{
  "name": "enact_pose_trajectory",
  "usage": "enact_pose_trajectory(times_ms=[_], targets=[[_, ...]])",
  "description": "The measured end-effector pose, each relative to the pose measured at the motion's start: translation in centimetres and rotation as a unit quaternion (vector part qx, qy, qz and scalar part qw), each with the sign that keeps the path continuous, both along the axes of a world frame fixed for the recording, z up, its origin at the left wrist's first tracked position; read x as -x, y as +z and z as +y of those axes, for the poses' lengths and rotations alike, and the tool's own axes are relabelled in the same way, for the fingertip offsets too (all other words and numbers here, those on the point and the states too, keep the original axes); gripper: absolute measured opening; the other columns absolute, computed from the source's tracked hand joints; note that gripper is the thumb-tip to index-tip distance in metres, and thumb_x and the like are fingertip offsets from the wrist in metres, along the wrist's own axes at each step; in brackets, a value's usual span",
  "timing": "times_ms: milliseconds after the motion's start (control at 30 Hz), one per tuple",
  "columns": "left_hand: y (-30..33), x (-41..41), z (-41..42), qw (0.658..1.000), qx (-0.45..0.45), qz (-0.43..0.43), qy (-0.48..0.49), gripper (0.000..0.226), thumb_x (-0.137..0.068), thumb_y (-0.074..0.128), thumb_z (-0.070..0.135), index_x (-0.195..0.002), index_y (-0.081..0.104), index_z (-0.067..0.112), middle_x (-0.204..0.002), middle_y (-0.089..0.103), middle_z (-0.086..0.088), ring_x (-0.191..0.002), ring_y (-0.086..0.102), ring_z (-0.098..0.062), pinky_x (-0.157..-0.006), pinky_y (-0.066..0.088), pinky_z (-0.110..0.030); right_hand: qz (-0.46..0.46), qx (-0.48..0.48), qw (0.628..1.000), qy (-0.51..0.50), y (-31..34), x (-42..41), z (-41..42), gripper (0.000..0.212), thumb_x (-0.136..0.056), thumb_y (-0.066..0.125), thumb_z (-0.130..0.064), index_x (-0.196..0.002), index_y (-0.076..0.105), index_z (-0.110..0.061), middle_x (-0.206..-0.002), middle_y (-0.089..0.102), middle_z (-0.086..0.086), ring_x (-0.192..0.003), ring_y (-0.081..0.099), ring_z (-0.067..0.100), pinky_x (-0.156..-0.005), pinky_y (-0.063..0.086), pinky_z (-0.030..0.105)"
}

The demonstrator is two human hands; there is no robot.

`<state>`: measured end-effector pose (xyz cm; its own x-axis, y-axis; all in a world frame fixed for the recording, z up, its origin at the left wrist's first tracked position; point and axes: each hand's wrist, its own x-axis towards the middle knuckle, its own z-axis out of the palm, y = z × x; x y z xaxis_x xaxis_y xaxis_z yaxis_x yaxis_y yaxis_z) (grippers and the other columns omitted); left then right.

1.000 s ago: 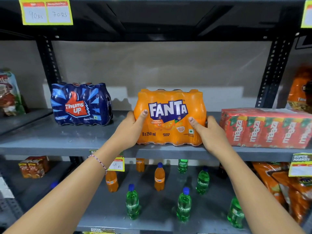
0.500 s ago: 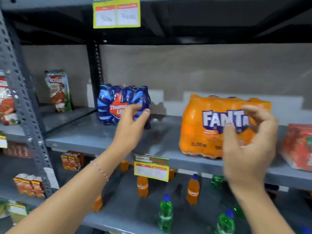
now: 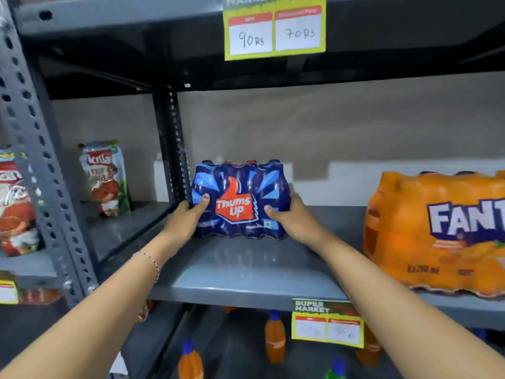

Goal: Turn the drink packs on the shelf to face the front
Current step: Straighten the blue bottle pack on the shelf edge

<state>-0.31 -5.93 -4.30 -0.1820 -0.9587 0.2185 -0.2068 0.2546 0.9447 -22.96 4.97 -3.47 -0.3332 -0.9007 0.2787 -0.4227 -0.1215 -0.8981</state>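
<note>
A dark blue Thums Up pack (image 3: 239, 184) stands at the back of the grey shelf (image 3: 246, 272), its logo toward me. My left hand (image 3: 184, 222) grips its left end with the thumb on the front face. My right hand (image 3: 296, 221) grips its right end the same way. An orange Fanta pack (image 3: 437, 233) stands at the shelf's front right, its label facing me, cut off by the frame edge.
A perforated grey upright (image 3: 41, 160) and a dark post (image 3: 170, 143) stand left of the blue pack. Ketchup pouches (image 3: 105, 179) sit on the left shelf. Price tags (image 3: 274, 28) hang above and below. Small orange bottles (image 3: 274, 337) stand on the lower shelf.
Both hands left the Fanta pack and moved left to the Thums Up pack, which they now hold at both ends. My view swung left.
</note>
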Motion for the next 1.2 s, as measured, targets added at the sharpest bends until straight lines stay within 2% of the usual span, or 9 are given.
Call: enact_pose_trajectory(times_ms=[67,167,367,533,600,833,967,1100,1200], targets=[[0.5,0.0,0.6,0.999,0.011,-0.047,0.012,0.085,-0.066,0.055,0.081,-0.13,0.059,0.025,-0.124,0.069,0.002,-0.11,0.066,-0.023,-0.103,0.047,-0.045,0.032,-0.018,0.999,-0.017,0.3,-0.2,0.5,0.035,-0.09,0.07,-0.036,-0.116,0.05,-0.023,-0.12,0.065,-0.001,-0.11,0.065,0.025,-0.098,0.052,0.044],[1.2,-0.1,2.7,0.995,0.016,-0.094,0.017,0.076,-0.072,0.05,0.079,-0.128,0.059,0.03,-0.124,0.068,0.004,-0.11,0.065,-0.024,-0.103,0.047,-0.044,0.047,-0.033,0.998,-0.033,0.3,0.1,2.0,0.035,-0.092,0.068,-0.038,-0.12,0.052,-0.022,-0.118,0.066,-0.001,-0.11,0.065,0.023,-0.095,0.052,0.039],[0.7,-0.4,6.4,0.991,0.055,-0.124,-0.006,0.05,-0.086,0.049,0.068,-0.111,0.061,0.026,-0.106,0.068,0.004,-0.099,0.066,-0.021,-0.083,0.052,-0.036,0.063,-0.042,0.994,-0.08,-0.6,0.4,6.7,0.046,-0.092,0.066,-0.045,-0.128,0.052,-0.02,-0.115,0.066,-0.006,-0.098,0.065,0.018,-0.068,0.049,0.025],[0.4,-0.9,9.0,0.987,0.092,-0.134,-0.012,0.051,-0.085,0.048,0.07,-0.108,0.062,0.026,-0.107,0.069,0.002,-0.097,0.065,-0.019,-0.086,0.053,-0.039,0.108,-0.029,0.987,-0.114,-1.4,0.0,9.9,0.053,-0.092,0.061,-0.052,-0.133,0.049,-0.021,-0.13,0.067,-0.001,-0.099,0.064,0.018,-0.068,0.049,0.024],[0.3,-1.0,9.8,0.985,0.102,-0.139,-0.014,0.051,-0.086,0.048,0.069,-0.107,0.062,0.025,-0.106,0.07,0.002,-0.094,0.065,-0.016,-0.079,0.052,-0.034,0.118,-0.03,0.986,-0.118,-1.5,-0.1,10.9,0.054,-0.092,0.061,-0.053,-0.134,0.049,-0.021,-0.132,0.066,0.0,-0.107,0.065,0.021,-0.07,0.049,0.024],[-0.1,-1.0,11.6,0.986,0.11,-0.128,-0.002,0.053,-0.088,0.048,0.065,-0.106,0.065,0.018,-0.098,0.07,0.007,-0.087,0.064,-0.009,-0.068,0.049,-0.026,0.12,-0.019,0.985,-0.122,-1.7,-0.3,13.2,0.051,-0.091,0.061,-0.054,-0.127,0.05,-0.021,-0.129,0.066,-0.001,-0.099,0.062,0.012,-0.068,0.05,0.02],[-0.2,-1.0,12.4,0.987,0.11,-0.12,-0.008,0.049,-0.088,0.049,0.063,-0.106,0.065,0.02,-0.099,0.07,0.009,-0.086,0.065,-0.009,-0.063,0.047,-0.024,0.121,-0.02,0.984,-0.129,-1.7,-0.4,14.1,0.052,-0.09,0.061,-0.055,-0.128,0.05,-0.021,-0.128,0.066,-0.002,-0.106,0.065,0.015,-0.073,0.055,0.025],[-0.3,-1.0,12.5,0.988,0.104,-0.114,-0.014,0.042,-0.087,0.05,0.065,-0.102,0.062,0.027,-0.1,0.069,0.012,-0.09,0.066,-0.011,-0.072,0.054,-0.033,0.117,-0.015,0.984,-0.133,-1.8,-0.6,14.6,0.054,-0.089,0.062,-0.056,-0.128,0.05,-0.02,-0.129,0.066,-0.001,-0.108,0.066,0.016,-0.077,0.058,0.029],[-0.7,-1.0,12.1,0.991,0.085,-0.103,-0.016,0.047,-0.084,0.052,0.068,-0.104,0.062,0.027,-0.104,0.071,0.008,-0.093,0.067,-0.014,-0.081,0.057,-0.04,0.112,-0.014,0.985,-0.132,-1.9,-0.6,14.6,0.053,-0.089,0.064,-0.052,-0.129,0.05,-0.02,-0.131,0.065,-0.001,-0.106,0.064,0.014,-0.072,0.055,0.023]])
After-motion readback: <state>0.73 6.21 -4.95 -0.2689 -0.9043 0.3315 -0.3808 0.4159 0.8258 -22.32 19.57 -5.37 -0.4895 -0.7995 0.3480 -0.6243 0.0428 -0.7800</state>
